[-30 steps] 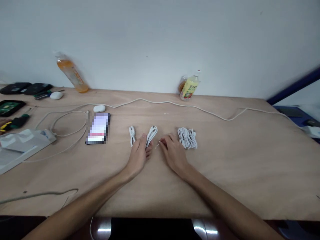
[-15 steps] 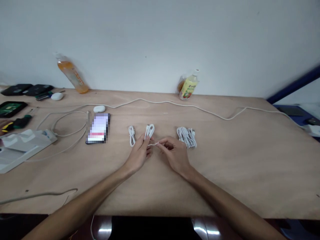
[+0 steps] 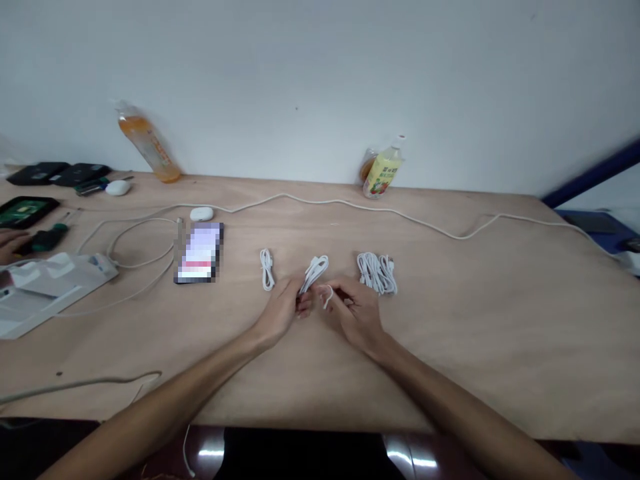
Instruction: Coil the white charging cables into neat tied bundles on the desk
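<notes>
My left hand [image 3: 285, 303] is closed around a coiled white cable [image 3: 317, 268], whose looped end sticks up past the fingers. Just to its right, the bent fingers of my right hand [image 3: 356, 310] pinch a thin white strand [image 3: 328, 297] that curls in a small hook. Whether the strand is a tie or an end of the cable, I cannot tell. A smaller white cable bundle [image 3: 267, 270] lies on the table left of my left hand. Several bundled white cables [image 3: 376, 273] lie together behind my right hand.
A phone [image 3: 200, 253] with a lit screen and a white earbud case [image 3: 201, 214] lie left. A long white cord [image 3: 340, 201] crosses the wooden table [image 3: 475, 333]. Two bottles [image 3: 150, 147] [image 3: 384, 172] lean at the wall. Another person's hand [image 3: 10, 245] is by a screwdriver [image 3: 50, 237].
The held cable coil has tilted to the right. The strand, stretched between my hands before, is now curled at my right fingers. Another person's hand has appeared at the left edge.
</notes>
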`<state>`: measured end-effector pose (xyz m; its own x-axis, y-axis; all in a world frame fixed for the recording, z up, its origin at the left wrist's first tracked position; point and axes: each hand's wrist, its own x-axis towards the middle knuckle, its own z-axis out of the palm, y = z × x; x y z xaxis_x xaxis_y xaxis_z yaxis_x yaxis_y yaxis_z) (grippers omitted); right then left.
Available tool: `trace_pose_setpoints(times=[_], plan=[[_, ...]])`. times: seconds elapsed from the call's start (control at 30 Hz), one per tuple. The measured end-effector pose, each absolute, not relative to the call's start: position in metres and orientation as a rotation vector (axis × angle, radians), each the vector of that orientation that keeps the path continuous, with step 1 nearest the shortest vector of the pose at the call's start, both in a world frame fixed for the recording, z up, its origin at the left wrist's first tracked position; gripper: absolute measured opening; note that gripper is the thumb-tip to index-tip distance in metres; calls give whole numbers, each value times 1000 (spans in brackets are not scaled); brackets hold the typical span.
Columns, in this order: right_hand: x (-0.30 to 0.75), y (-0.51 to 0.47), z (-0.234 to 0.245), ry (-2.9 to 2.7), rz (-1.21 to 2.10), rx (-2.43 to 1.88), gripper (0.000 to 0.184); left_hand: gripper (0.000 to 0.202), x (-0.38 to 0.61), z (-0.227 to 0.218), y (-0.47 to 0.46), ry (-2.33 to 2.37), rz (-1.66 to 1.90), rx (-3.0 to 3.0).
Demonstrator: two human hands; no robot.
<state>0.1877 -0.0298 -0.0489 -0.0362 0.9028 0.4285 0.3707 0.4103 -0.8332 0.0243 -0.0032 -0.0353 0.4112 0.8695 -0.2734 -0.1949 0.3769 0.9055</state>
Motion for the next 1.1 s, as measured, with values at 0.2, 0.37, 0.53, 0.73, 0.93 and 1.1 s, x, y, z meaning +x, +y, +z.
trace_pose_setpoints(times=[0.2, 0.37, 0.53, 0.73, 0.93, 1.1], plan=[[186, -30, -49, -1632, 543, -1139, 33, 54, 26, -39, -7, 866, 794, 1029], [187, -31, -49, -1712, 554, -1062, 31, 49, 23, -34, -16, 967, 793, 1261], [188, -33, -49, -1775, 433, -993, 24, 37, 19, -25, -19, 958, 805, 1635], [190, -34, -52, -1862, 337, -995, 25, 31, 15, -32, -16, 947, 779, 1854], [189, -34, -54, -1859, 267, -1027, 24, 33, 14, -33, -15, 976, 748, 1867], [187, -36, -50, -1868, 216, -1041, 25, 34, 15, -31, -16, 980, 744, 1876]])
